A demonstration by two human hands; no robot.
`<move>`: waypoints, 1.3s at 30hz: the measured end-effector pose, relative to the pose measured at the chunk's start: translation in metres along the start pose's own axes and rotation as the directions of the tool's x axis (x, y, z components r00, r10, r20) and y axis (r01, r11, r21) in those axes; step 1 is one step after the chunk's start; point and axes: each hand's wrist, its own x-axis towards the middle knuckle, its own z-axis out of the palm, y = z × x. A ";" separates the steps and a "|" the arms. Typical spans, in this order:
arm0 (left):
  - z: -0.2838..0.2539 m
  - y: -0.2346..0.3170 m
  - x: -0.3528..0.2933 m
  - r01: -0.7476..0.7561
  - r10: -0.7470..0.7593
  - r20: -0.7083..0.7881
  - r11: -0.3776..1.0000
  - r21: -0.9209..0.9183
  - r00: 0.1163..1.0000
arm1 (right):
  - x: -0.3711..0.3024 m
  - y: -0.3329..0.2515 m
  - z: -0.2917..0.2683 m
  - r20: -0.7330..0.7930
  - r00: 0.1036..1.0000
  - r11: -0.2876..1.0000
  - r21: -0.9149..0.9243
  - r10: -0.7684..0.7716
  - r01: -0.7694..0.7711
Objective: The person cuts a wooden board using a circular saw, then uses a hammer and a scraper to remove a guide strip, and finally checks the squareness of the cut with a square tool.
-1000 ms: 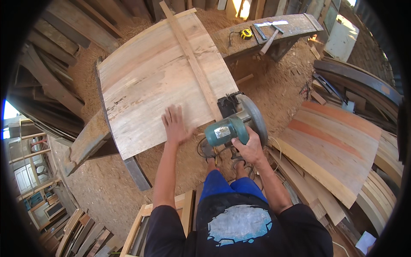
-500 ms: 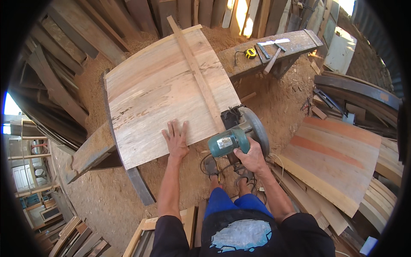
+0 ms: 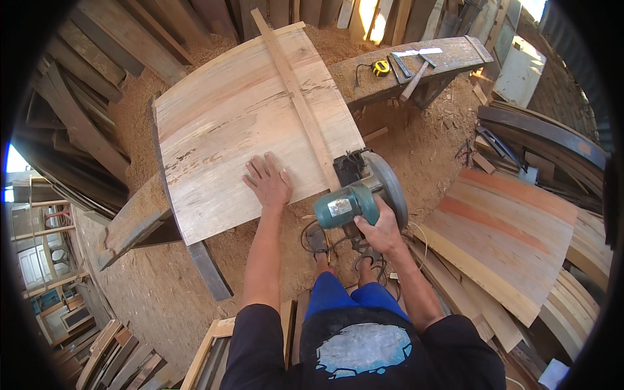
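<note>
A broad wooden panel (image 3: pixel 221 140) lies on dark supporting beams, with a long narrow wooden strip (image 3: pixel 292 88) across it near its right side. My left hand (image 3: pixel 270 185) rests on the panel near its front edge, fingers spread. My right hand (image 3: pixel 382 227) grips the handle of a teal circular saw (image 3: pixel 344 205). The saw sits at the panel's near right corner, against the end of the strip, its round grey guard on the right. The blade itself is hidden.
A wooden beam (image 3: pixel 364 84) at the back right bears a yellow tape measure (image 3: pixel 381 68), a try square (image 3: pixel 400 65) and a hammer (image 3: pixel 416 79). Another panel (image 3: pixel 500 227) lies on stacked boards at right. A cable (image 3: pixel 422 250) hangs near my feet. Planks (image 3: pixel 130 39) lean behind.
My left hand has slid forward and slightly right on the panel. My right hand still holds the saw at the panel's corner. The view has shifted slightly.
</note>
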 end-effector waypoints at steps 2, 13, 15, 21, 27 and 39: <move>-0.002 -0.002 0.004 0.018 -0.018 0.028 1.000 -0.009 0.999 | -0.003 0.004 0.000 -0.034 0.997 0.995 0.067 -0.071 0.073; -0.002 -0.003 0.005 0.014 -0.014 0.029 1.000 0.016 0.999 | -0.001 0.004 -0.005 0.011 0.999 0.998 0.045 -0.047 0.047; -0.006 0.000 0.004 0.012 -0.012 0.034 1.000 0.007 0.999 | -0.002 0.006 -0.007 0.005 0.999 0.999 0.032 -0.034 0.034; -0.009 0.003 0.003 0.037 -0.036 0.057 0.999 -0.008 0.998 | -0.002 0.004 -0.008 0.030 1.000 0.997 0.072 -0.004 0.001; -0.006 0.003 0.000 0.028 -0.028 0.046 1.000 -0.004 0.999 | -0.001 0.006 -0.005 0.022 0.998 0.992 0.114 -0.052 0.050; -0.005 0.000 0.004 0.023 -0.023 0.048 1.000 0.006 0.999 | -0.007 0.011 -0.006 0.036 0.999 0.997 0.073 -0.002 -0.001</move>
